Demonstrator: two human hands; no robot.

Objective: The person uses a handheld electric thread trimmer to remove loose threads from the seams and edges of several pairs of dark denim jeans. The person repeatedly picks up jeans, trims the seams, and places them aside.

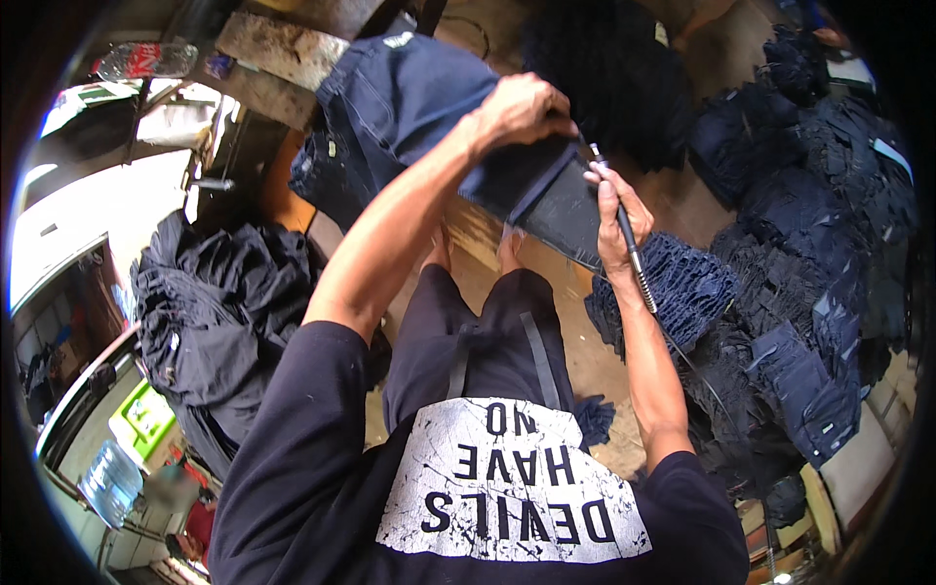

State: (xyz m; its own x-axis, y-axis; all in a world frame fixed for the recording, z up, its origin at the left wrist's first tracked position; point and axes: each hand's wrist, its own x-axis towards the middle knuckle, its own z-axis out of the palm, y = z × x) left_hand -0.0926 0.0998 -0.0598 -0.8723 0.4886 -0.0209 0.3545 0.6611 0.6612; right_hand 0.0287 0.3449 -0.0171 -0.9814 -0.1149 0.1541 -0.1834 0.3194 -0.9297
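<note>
Dark blue denim jeans (409,93) lie draped over a dark flat board (565,207) in front of me. My left hand (526,109) is closed, gripping the cloth near the garment's right end. In my right hand (622,216) is a pen-shaped rotary tool (629,239), with its metal tip pointing up and away from me. The tip is close to the cloth edge by my left fingers; whether it touches cannot be told. From the tool's lower end a thin cable (692,366) runs down to the right.
Black garments are heaped at left (224,312), and more dark clothes (799,292) pile up along the right. A crumpled, net-textured dark blue bundle (673,292) sits below my right hand. Wooden planks (278,54) and a plastic bottle (146,61) are at upper left. Another person (198,526) is at lower left.
</note>
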